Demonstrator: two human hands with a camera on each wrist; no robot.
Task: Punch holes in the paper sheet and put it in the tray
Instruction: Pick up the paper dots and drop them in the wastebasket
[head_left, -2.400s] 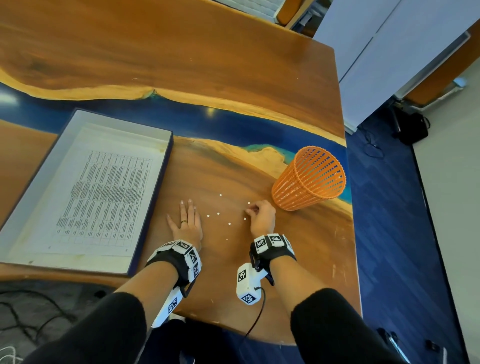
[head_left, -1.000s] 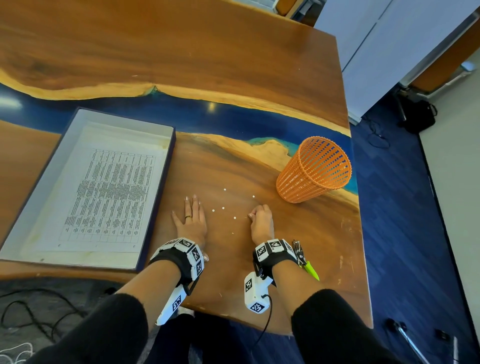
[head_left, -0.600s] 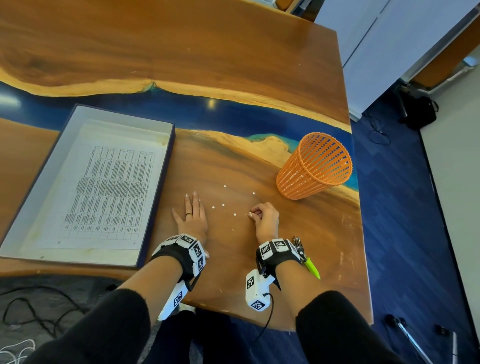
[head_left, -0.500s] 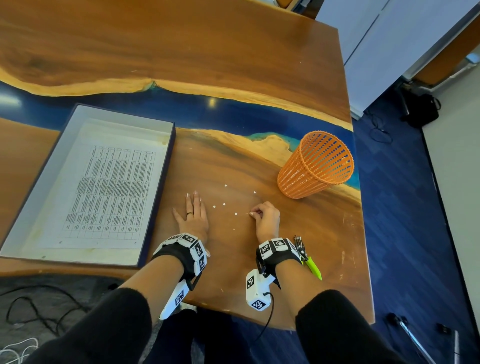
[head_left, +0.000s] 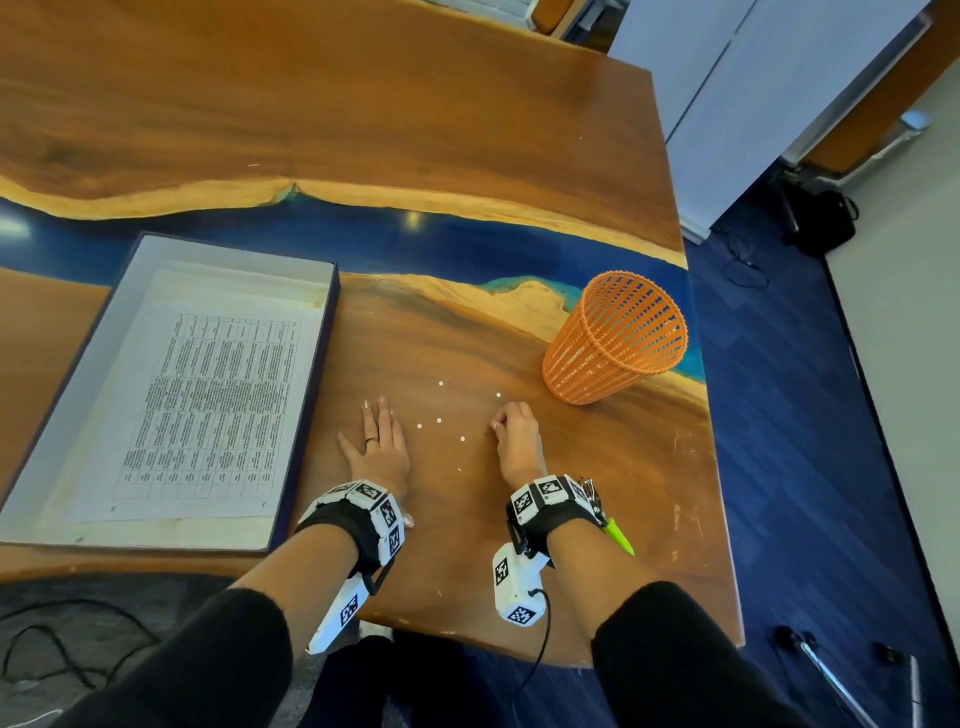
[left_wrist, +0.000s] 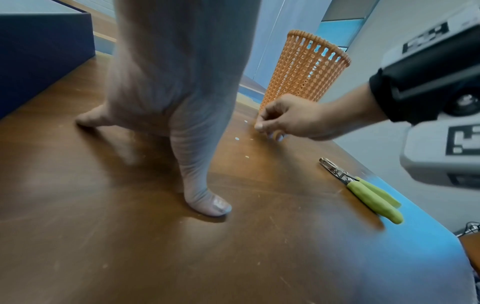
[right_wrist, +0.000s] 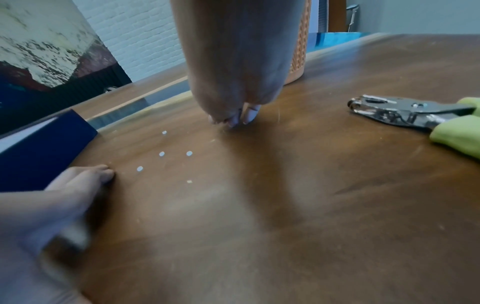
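The printed paper sheet (head_left: 208, 410) lies flat inside the grey tray (head_left: 52, 415) at the left. Several white paper dots (head_left: 439, 420) are scattered on the wood between my hands. My left hand (head_left: 379, 441) rests flat on the table, fingers straight, just left of the dots. My right hand (head_left: 511, 431) has its fingers curled, with thumb and forefinger pinched together on a small white dot at the tabletop (left_wrist: 257, 125). The green-handled hole punch (left_wrist: 363, 189) lies on the table beside my right wrist, with no hand on it.
An orange mesh basket (head_left: 613, 338) stands upright just beyond my right hand, near the table's right edge. The tray's dark blue wall (left_wrist: 39, 51) is close to the left of my left hand. The table's front edge runs under my forearms.
One dot that lay by my right fingertips is gone from the table, and the right fingers have curled into a pinch. The left hand has stayed flat in place.
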